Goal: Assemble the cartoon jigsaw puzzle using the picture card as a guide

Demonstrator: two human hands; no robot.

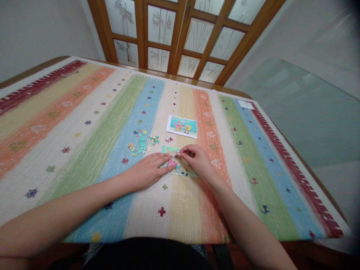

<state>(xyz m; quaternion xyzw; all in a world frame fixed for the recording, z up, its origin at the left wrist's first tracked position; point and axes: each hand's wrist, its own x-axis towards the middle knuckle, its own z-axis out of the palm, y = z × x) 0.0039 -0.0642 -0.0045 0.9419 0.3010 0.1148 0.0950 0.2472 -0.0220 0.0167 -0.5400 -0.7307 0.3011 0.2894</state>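
Observation:
A partly assembled jigsaw puzzle (172,163) in teal and pink lies flat on the striped tablecloth in front of me. My left hand (150,168) rests palm down at its left side, fingers stretched out over the pieces. Above its upper middle, my right hand (195,159) pinches a small puzzle piece (177,156) between thumb and fingertips; the piece is mostly hidden. Loose puzzle pieces (142,142) are heaped to the left, beyond my left hand. A reference picture (182,126) of cartoon figures lies flat just past the puzzle.
The striped tablecloth (185,213) covers a wide table. A white slip of paper (245,104) lies near its far right corner. Wooden doors with frosted panes (160,26) stand behind the table, and a pale glass panel (298,108) is at the right.

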